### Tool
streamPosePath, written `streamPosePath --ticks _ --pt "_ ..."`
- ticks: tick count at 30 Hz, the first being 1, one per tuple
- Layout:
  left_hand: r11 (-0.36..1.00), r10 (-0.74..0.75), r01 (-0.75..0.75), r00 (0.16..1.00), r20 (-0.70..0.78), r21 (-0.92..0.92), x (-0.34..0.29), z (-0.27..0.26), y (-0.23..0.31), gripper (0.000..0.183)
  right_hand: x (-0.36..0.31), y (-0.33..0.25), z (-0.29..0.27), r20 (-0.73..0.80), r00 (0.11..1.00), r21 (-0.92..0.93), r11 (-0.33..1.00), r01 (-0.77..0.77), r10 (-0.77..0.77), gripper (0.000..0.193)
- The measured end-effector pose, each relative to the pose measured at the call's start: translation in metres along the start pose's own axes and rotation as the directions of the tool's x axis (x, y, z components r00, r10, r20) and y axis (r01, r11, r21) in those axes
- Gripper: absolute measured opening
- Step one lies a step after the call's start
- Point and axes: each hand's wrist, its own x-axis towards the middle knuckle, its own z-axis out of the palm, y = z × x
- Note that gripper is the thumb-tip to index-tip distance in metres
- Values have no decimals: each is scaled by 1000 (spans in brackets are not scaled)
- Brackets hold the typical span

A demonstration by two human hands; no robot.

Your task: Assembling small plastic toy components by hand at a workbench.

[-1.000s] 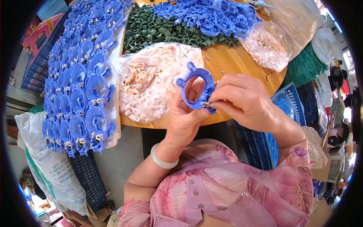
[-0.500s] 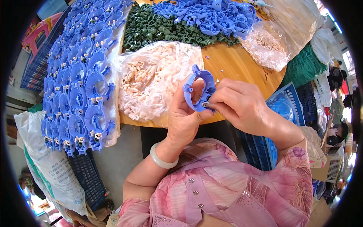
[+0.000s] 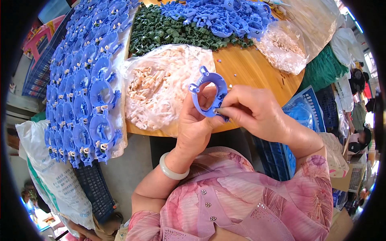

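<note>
My left hand (image 3: 196,126) is closed round a blue plastic ring-shaped part (image 3: 196,97), held upright above the table's near edge. The part has small round lugs on its outer side. Against its lower right side, the thumb and fingers of my right hand (image 3: 255,110) are pinched together. What they pinch is too small and covered to make out. Just left of my hands lies an open clear bag of small cream-coloured pieces (image 3: 146,86). Rows of similar blue ring parts (image 3: 81,106), many with cream bits fitted, cover a board on the left.
Dark green plastic pieces (image 3: 173,34) and a heap of loose blue parts (image 3: 225,20) lie at the table's back. A second bag of cream pieces (image 3: 283,46) sits at the far right of the wooden table (image 3: 257,76). A white sack (image 3: 56,176) stands at lower left.
The blue ring part has shifted slightly left and tilted a little in my left hand. My right fingers have stayed pinched at its lower right side.
</note>
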Motion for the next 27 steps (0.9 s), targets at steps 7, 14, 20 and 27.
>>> streamPosePath --ticks 7,14,20,27 --pt "988 -68 78 994 82 -133 1 2 6 72 6 30 -34 -264 955 48 991 -124 132 11" --pt "974 -122 147 981 148 -170 3 1 6 68 10 209 -151 -535 830 -382 830 -406 159 24" --pt "966 -156 176 981 116 -191 6 4 9 70 1 261 -168 -308 819 -614 557 -559 483 26" --pt "962 -249 252 967 46 -100 2 3 14 78 -3 259 -157 -417 806 -281 783 -555 421 22"
